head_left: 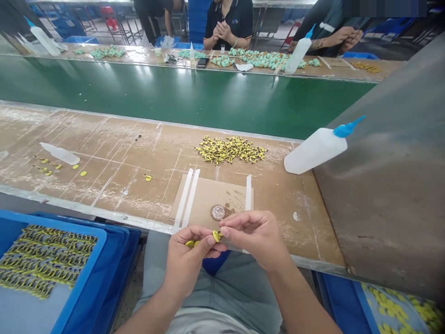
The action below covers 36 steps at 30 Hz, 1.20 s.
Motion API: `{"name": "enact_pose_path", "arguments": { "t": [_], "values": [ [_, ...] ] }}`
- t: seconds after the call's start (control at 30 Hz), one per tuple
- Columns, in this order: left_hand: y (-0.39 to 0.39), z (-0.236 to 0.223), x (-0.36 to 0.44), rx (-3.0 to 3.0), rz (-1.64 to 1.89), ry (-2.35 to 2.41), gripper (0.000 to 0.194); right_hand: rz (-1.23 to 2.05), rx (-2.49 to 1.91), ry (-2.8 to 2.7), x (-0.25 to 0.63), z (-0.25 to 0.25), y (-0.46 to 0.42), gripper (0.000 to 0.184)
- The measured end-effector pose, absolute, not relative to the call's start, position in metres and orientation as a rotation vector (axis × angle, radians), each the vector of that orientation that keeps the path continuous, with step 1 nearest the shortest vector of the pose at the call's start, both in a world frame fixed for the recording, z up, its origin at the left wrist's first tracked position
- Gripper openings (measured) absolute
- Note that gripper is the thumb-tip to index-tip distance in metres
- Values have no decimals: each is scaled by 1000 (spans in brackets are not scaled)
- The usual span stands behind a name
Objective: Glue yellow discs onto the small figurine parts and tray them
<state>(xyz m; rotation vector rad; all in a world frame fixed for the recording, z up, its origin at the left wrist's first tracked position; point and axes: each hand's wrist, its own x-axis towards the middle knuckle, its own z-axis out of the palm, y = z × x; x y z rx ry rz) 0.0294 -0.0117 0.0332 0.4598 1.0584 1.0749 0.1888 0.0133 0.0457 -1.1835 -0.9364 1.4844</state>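
My left hand [182,260] is closed, pinching a small yellow disc [216,236] between thumb and forefinger. More yellow discs [189,243] show tucked among its fingers. At the same disc, the fingertips of my right hand [264,239] pinch a tiny dark-and-yellow piece [220,233], mostly covered by the fingers. Both hands meet just above the table's near edge. Beyond them, a cardboard sheet [205,197] carries a small round blob of clear liquid [218,212] with wet spots beside it. Farther back lies a heap of small yellow-and-black pieces [231,150].
A white squeeze bottle [316,150] with a blue tip leans at right beside a metal panel [385,176]. Blue trays [93,273] at lower left hold rows of finished-looking pieces. Yellow discs fill a bin [368,306] at lower right. People sit across the green belt [174,93].
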Motion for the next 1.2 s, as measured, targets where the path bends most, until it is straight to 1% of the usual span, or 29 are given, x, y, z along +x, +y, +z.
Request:
{"name": "enact_pose_path", "arguments": {
  "t": [0.17,0.47,0.63,0.8,1.03,1.2],
  "values": [
    [-9,30,26,445,1084,992,26,1605,-1163,-892,187,50,15,24],
    [-5,16,17,547,1102,786,16,1724,-1074,-858,181,55,11,22],
    [-6,15,18,589,1094,743,13,1676,-1058,-960,182,52,10,15],
    [-6,11,17,620,1081,761,10,1648,-1070,-1003,184,48,9,18],
    [-7,12,16,645,1075,748,9,1688,-1025,-1006,185,49,10,16],
    [-6,13,23,614,1143,914,12,1654,-1128,-896,185,49,11,25]
  ]
}}
